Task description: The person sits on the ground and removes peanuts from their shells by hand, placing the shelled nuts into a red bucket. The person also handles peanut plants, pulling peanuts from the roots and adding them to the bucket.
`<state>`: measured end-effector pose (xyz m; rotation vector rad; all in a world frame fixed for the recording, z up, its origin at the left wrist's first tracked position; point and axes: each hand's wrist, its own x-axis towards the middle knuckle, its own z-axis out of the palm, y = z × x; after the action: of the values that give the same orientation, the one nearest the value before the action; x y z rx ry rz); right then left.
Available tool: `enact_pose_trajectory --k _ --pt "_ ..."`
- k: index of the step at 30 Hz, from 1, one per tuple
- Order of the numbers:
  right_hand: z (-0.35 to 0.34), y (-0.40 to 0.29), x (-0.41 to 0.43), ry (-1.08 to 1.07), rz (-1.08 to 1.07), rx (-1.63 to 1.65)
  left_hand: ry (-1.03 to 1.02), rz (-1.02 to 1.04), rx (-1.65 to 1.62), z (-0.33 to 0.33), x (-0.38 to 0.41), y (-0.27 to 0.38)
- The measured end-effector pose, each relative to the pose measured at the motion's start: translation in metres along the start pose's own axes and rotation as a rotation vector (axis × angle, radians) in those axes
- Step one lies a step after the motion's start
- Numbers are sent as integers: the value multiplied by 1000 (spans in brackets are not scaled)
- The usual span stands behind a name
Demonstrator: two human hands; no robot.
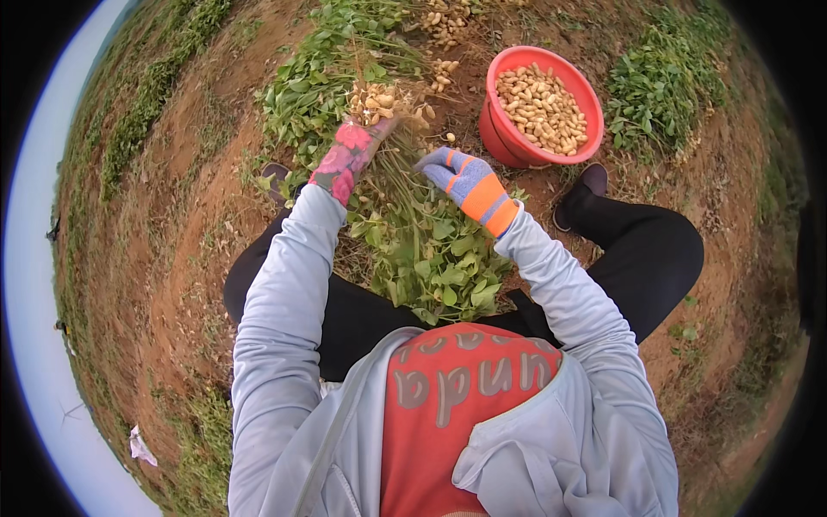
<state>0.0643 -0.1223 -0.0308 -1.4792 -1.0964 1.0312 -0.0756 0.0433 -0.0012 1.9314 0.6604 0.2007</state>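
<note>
My left hand [349,158], in a pink floral glove, is closed around a bundle of peanut plants just below its roots. A cluster of pale peanut pods [376,102] hangs about the roots beyond that hand. The green stems and leaves [446,258] of the bundle spread back between my legs. My right hand [466,184], in a blue and orange knit glove, is beside the stems with its fingers bent. Its fingertips are blurred, and whether they hold anything is unclear. A red plastic bucket [504,139] beyond my right hand holds many picked peanuts [541,106].
More uprooted peanut plants [310,77] lie ahead on the left, with loose pods [446,26] near them. Another leafy heap [669,84] is right of the bucket. My shoe [581,194] rests near the bucket. A white sack [142,447] lies far left on reddish soil.
</note>
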Motion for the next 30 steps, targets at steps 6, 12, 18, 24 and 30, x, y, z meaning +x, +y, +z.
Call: enact_pose_trajectory --k 6,12,18,24,30 --pt "8 10 19 34 -312 -741 48 5 -28 2 1 -1" --pt "10 3 16 60 -285 -591 97 31 -42 4 2 -6" --pt "21 12 7 220 50 -142 110 76 10 8 2 -4" --pt "19 7 5 107 -27 -96 217 40 -160 21 -1 -6" --pt "29 -3 -4 117 -100 -446 406 152 286 20 5 -46"
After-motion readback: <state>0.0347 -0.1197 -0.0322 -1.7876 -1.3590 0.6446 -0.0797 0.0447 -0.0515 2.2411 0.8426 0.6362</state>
